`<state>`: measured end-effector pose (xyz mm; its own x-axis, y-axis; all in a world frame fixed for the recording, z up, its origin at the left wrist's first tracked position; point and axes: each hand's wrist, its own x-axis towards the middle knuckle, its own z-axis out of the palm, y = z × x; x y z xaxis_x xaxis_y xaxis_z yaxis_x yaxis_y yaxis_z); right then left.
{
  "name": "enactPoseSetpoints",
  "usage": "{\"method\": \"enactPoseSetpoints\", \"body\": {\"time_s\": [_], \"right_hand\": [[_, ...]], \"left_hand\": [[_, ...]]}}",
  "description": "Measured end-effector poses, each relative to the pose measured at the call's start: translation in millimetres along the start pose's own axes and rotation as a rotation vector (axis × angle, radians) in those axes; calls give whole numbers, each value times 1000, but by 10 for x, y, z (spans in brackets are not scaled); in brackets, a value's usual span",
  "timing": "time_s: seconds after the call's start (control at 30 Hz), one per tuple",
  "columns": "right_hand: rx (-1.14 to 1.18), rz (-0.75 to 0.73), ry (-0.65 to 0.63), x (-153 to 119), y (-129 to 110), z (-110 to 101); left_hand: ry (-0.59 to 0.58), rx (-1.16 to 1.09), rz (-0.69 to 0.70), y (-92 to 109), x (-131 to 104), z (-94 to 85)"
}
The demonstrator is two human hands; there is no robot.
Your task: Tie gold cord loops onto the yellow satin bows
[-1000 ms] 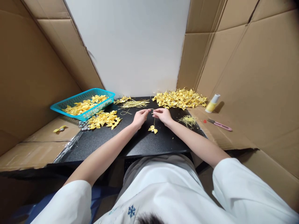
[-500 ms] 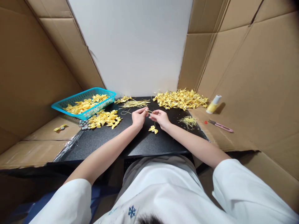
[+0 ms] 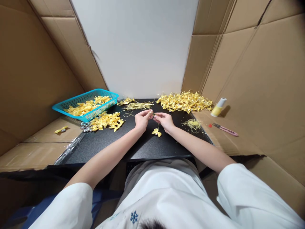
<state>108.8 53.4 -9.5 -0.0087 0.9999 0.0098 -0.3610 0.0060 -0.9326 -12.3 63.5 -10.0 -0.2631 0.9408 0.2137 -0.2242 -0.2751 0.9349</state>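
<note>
Over the black tabletop (image 3: 143,149) my left hand (image 3: 142,120) and my right hand (image 3: 165,121) meet, their fingertips pinched close together. Both grip a thin yellow cord (image 3: 128,114), which loops out to the left of my left hand. Under my right hand, the cord runs down to a yellow ribbon bow (image 3: 156,132) with a pearly bead at its middle. A small dark sliver shows between the fingertips, too small to name. The fingers hide most of the cord there.
A turquoise basket (image 3: 55,108) of yellow bows stands left, near a bow pile (image 3: 107,121) and silvery beads (image 3: 85,126). Cut cords (image 3: 138,105) and a large bow heap (image 3: 186,101) lie behind. At right are thread scraps (image 3: 193,124), a thread spool (image 3: 218,107) and pink-handled snips (image 3: 226,129).
My hands have barely moved; the fingertips shift slightly on the cord. The bow beneath stays in nearly the same place.
</note>
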Motion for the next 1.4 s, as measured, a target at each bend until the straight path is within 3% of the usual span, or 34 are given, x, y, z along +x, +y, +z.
{"method": "enactPoseSetpoints", "body": {"time_s": [0.43,0.67,0.8,1.07,1.4], "right_hand": [[-34,38,-45,-20,-40,1],[-97,-71,-32,12,-60,-21],[-106,-102,-51,20,-67,-31],[-72,-166,-31,63,-28,-59],[-47,-255,-23,112,37,-88]], "left_hand": [[-51,80,33,-19,10,-27],[-205,362,208,29,-28,-101],[-223,482,315,44,-39,-134],[-197,236,125,12,-6,-89],[-266,218,145,27,-43,-82]]}}
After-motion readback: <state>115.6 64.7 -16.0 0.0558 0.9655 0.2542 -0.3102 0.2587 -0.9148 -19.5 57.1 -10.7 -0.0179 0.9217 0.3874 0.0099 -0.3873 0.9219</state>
